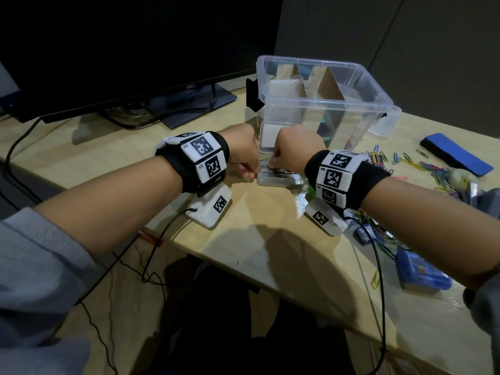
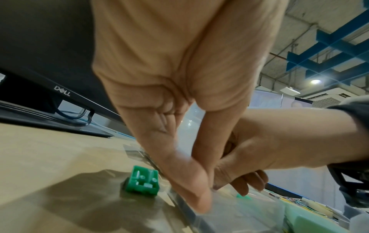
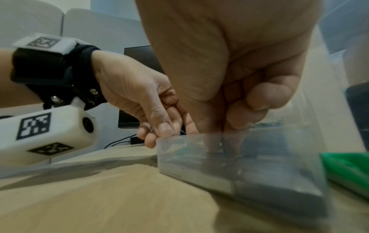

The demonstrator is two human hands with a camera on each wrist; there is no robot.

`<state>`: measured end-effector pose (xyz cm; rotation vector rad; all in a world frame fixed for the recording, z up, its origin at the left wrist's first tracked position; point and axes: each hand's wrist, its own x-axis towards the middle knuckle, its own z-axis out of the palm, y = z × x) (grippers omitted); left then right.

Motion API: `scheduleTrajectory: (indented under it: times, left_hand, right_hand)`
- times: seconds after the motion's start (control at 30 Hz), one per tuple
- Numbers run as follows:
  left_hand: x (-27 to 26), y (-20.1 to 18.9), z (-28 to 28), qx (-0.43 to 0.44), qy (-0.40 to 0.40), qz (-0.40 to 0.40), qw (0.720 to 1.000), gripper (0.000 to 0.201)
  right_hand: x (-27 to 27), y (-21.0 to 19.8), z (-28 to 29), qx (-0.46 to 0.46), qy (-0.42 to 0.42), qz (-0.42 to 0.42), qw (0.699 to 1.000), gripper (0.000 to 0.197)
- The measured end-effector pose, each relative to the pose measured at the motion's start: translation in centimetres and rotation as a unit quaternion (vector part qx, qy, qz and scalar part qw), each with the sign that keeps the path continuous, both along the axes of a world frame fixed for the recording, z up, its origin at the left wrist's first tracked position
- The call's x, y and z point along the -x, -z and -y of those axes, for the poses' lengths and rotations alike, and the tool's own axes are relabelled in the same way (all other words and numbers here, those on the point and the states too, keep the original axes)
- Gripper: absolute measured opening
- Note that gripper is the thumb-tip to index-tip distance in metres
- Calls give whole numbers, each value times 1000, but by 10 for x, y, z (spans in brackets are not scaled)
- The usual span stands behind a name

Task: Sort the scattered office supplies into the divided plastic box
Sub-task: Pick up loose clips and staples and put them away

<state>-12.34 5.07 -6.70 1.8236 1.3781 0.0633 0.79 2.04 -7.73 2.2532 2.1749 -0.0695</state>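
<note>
The big clear divided box (image 1: pixel 324 104) stands at the back of the wooden table (image 1: pixel 257 239), with cardboard dividers inside. In front of it lies a small flat clear case (image 1: pixel 278 178) holding grey strips. My left hand (image 1: pixel 250 173) pinches the case's left edge between thumb and fingers (image 2: pixel 195 192). My right hand (image 1: pixel 272 165) is curled over the case's top; its thumb and forefinger (image 3: pixel 215 141) dip down at the case (image 3: pixel 239 170), and what they pinch is hidden. The two hands touch.
A dark monitor (image 1: pixel 121 50) and cables stand back left. Right of the hands lie coloured paper clips (image 1: pixel 433 169), a blue eraser (image 1: pixel 457 154) and a blue packet (image 1: pixel 422 272). A small green plastic piece (image 2: pixel 142 181) sits left of the case.
</note>
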Motion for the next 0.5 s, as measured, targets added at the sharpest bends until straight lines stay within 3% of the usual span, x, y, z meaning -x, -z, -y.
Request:
scheduleTrajectory:
  times: [0.23, 0.5]
  left_hand:
    - [2, 0, -2, 15, 3, 4, 1000, 13]
    - [-1, -2, 5, 3, -11, 17, 1000, 14]
  right_hand:
    - [4, -1, 0, -21, -23, 49, 998, 19]
    - [-3, 0, 1, -7, -9, 17, 1000, 27]
